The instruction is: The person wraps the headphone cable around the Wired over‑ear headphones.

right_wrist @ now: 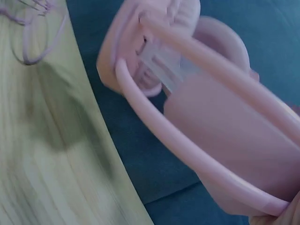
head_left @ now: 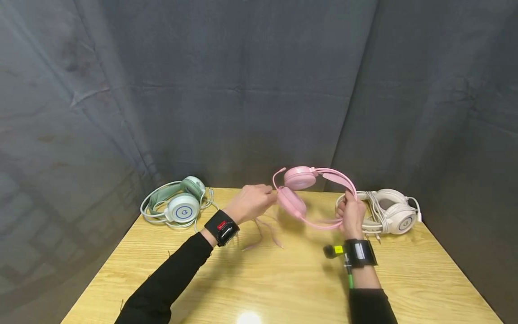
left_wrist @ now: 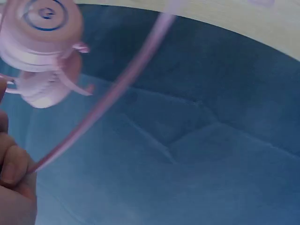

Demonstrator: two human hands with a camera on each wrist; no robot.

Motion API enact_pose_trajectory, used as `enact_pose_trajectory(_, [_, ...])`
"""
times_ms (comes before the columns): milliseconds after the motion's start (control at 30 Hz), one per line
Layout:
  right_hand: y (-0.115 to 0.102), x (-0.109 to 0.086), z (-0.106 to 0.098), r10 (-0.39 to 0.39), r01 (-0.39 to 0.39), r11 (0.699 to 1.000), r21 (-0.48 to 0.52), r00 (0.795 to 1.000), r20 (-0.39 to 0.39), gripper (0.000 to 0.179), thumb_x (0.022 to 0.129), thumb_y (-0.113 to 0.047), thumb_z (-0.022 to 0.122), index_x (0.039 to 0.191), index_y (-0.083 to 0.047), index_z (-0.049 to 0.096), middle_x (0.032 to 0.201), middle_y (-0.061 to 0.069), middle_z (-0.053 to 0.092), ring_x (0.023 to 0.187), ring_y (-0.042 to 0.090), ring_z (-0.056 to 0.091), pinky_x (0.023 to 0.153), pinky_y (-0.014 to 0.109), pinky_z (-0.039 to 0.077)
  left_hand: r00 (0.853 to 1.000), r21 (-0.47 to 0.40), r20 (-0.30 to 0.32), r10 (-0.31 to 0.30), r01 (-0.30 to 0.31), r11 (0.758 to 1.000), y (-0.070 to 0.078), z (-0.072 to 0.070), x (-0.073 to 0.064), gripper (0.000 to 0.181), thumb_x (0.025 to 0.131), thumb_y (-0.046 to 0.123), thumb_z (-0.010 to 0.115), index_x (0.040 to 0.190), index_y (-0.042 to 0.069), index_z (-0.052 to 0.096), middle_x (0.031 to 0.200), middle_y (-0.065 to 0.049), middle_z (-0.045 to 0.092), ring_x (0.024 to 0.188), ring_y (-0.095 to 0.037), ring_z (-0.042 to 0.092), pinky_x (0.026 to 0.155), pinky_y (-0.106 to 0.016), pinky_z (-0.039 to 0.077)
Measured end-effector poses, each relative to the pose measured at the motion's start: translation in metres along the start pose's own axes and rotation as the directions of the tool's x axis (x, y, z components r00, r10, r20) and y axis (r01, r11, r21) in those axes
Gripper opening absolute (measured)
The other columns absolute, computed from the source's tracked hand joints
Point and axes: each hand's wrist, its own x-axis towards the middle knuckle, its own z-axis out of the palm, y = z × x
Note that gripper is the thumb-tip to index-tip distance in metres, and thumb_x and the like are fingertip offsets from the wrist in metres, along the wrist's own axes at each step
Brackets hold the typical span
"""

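A pink headset with a boom microphone is held up over the table, its ear cups toward the left. My right hand grips its headband at the right end. My left hand pinches the pink cable, which runs from its fingers as a taut, blurred line in the left wrist view. One ear cup shows a blue ring logo there. Loose pink cable ends lie on the wood below my left hand.
A white and green headset lies at the table's back left. Behind my right hand, a white headset with bundled cable lies at the back right. Grey curtains enclose the wooden table at its back and sides.
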Motion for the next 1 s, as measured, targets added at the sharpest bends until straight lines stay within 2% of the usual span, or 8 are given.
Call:
enact_pose_trajectory(200, [0.008,0.001,0.005,-0.098,0.084,0.986,-0.146,0.991,-0.09,0.033,0.1,-0.016,0.048,0.069,-0.008,0.046,0.044,-0.007,0.037,0.033,0.004,0.03,0.031,0.02,0.023,0.99,0.032,0.032,0.137,-0.138,0.99,0.02,-0.009,0.014,0.012,0.09,0.011,0.066,0.093,0.023,0.066,0.092,0.008,0.058,0.081,-0.006,0.055,0.07,-0.017,0.048])
enact_pose_trajectory(333, [0.01,0.005,-0.001,-0.084,0.068,0.981,-0.182,0.993,-0.082,0.033,0.101,-0.018,0.048,0.069,-0.011,0.046,0.044,-0.008,0.038,0.033,0.004,0.031,0.031,0.02,0.023,0.981,0.083,0.025,0.192,-0.193,0.978,0.025,-0.012,0.021,0.007,0.09,0.019,0.067,0.093,0.025,0.067,0.094,0.008,0.062,0.08,-0.005,0.059,0.064,-0.016,0.05])
enact_pose_trajectory(500, [0.003,0.002,-0.008,-0.024,0.019,0.957,-0.291,1.0,-0.016,0.034,0.102,-0.021,0.047,0.07,-0.008,0.047,0.044,-0.007,0.036,0.034,0.005,0.03,0.033,0.021,0.023,0.987,0.155,-0.088,0.134,-0.119,0.981,0.0,-0.006,0.02,0.005,0.091,0.024,0.067,0.088,0.022,0.07,0.079,0.008,0.063,0.057,-0.005,0.05,0.045,-0.019,0.041])
enact_pose_trajectory(600, [0.0,0.002,-0.012,-0.004,0.01,0.938,-0.347,1.0,0.018,0.034,0.102,-0.021,0.046,0.07,-0.01,0.046,0.044,-0.008,0.036,0.034,0.005,0.03,0.033,0.022,0.023,0.982,0.15,-0.155,0.106,-0.083,0.985,-0.021,-0.008,0.02,0.006,0.09,0.022,0.067,0.091,0.019,0.071,0.079,0.004,0.059,0.059,-0.008,0.047,0.047,-0.021,0.04])
enact_pose_trajectory(767, [-0.005,0.006,-0.018,0.029,-0.002,0.955,-0.298,0.996,0.087,0.039,0.103,-0.021,0.044,0.066,-0.012,0.043,0.044,-0.008,0.034,0.033,0.004,0.028,0.033,0.022,0.02,0.969,0.129,-0.237,0.068,-0.038,0.991,-0.049,-0.007,0.019,0.006,0.089,0.013,0.068,0.094,0.017,0.071,0.078,0.0,0.052,0.067,-0.014,0.045,0.057,-0.024,0.039])
enact_pose_trajectory(800, [-0.006,0.006,-0.02,0.042,-0.011,0.96,-0.279,0.994,0.105,0.039,0.103,-0.021,0.044,0.066,-0.012,0.043,0.045,-0.008,0.034,0.033,0.003,0.028,0.034,0.022,0.019,0.965,0.133,-0.257,0.05,-0.016,0.991,-0.053,-0.005,0.018,0.002,0.089,0.016,0.069,0.09,0.017,0.07,0.076,0.001,0.053,0.066,-0.015,0.045,0.055,-0.024,0.039])
enact_pose_trajectory(900, [-0.009,0.006,-0.025,0.078,-0.038,0.971,-0.234,0.984,0.163,0.04,0.105,-0.022,0.04,0.066,-0.012,0.042,0.046,-0.009,0.033,0.034,0.003,0.026,0.039,0.025,0.014,0.952,0.144,-0.306,-0.019,0.066,0.987,-0.062,0.003,0.011,0.022,0.086,0.038,0.07,0.076,0.018,0.067,0.065,0.002,0.054,0.056,-0.013,0.045,0.047,-0.024,0.038])
enact_pose_trajectory(1000, [-0.011,0.006,-0.03,0.109,-0.066,0.979,-0.194,0.97,0.218,0.039,0.106,-0.022,0.036,0.068,-0.013,0.041,0.047,-0.01,0.032,0.036,0.003,0.024,0.044,0.028,0.01,0.947,0.105,-0.305,-0.096,0.134,0.985,-0.066,0.01,0.007,0.027,0.088,0.043,0.066,0.077,0.018,0.068,0.062,0.003,0.057,0.054,-0.013,0.047,0.045,-0.026,0.04])
